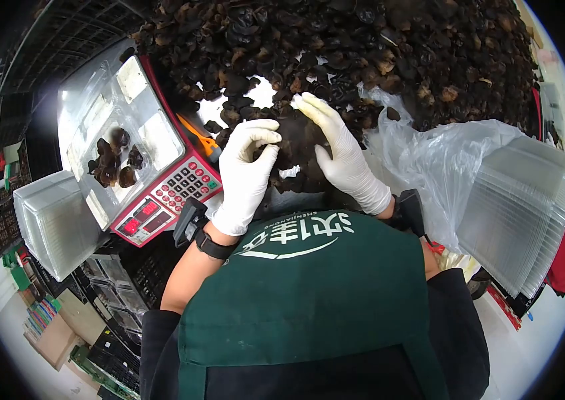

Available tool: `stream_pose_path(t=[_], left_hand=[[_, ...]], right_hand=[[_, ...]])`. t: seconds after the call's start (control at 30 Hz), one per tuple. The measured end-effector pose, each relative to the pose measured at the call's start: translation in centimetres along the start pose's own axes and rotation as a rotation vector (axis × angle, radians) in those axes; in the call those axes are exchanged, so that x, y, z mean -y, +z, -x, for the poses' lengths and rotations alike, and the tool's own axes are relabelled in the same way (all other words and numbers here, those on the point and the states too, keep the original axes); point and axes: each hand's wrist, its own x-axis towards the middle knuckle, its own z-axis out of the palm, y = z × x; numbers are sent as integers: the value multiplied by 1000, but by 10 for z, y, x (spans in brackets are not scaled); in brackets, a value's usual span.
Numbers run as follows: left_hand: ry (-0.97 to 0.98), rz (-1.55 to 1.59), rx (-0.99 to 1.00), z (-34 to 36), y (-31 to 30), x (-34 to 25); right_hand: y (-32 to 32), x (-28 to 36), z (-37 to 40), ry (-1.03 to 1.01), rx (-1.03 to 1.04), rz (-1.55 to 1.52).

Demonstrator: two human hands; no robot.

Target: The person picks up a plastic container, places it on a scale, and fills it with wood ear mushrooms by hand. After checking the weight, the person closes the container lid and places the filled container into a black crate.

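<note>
Evidently both hands are in white gloves, near the centre of the frame. The left hand (246,167) is curled, thumb and fingertips drawn close at the left edge of a broad, dark brown, leathery piece (302,141); whether they pinch it I cannot tell. The right hand (349,157) is spread, its fingers extended along the piece's right side and its thumb apart from them. The piece lies between the two hands. Black bands (214,246) circle the wrists, above a dark green apron with white lettering (309,287).

Beyond the hands, a large heap of dark, curled, leathery pieces (362,47) fills the top of the frame, the white tabletop (264,93) showing through gaps. Left of centre, an orange plastic handle (196,135) lies just beside a red-bodied electronic scale with a grey keypad (212,195), on which a clear plastic tray (102,77) holds several dark pieces. Stacked clear plastic containers (59,223) stand at the left; a crumpled transparent bag (429,157) and a second clear stack (522,207) occupy the right
</note>
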Motion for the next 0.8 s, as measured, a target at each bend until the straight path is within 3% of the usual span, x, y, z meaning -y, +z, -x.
stream_pose_path(t=[0.1, 0.37, 0.47, 0.53, 0.6, 0.63, 0.73, 0.8], left_hand=[[-36, 39, -21, 1, -1, -1], [-114, 264, -36, 5, -3, 7], [-249, 316, 108, 11, -2, 4], [-227, 170, 89, 13, 4, -12], [-235, 9, 66, 16, -3, -21], [-290, -75, 39, 17, -9, -21], [-218, -222, -6, 19, -20, -12], [-120, -284, 4, 20, -19, -5]], right_hand=[[-6, -1, 1, 68, 17, -6], [-2, 22, -3, -32, 58, 13], [5, 22, 1, -20, 55, 3], [0, 18, 14, 26, -93, -110], [-22, 21, 32, 126, -133, 30], [-35, 24, 46, 192, -75, 54], [-70, 37, 95, 434, 97, 78], [-93, 35, 134, 438, 230, 311]])
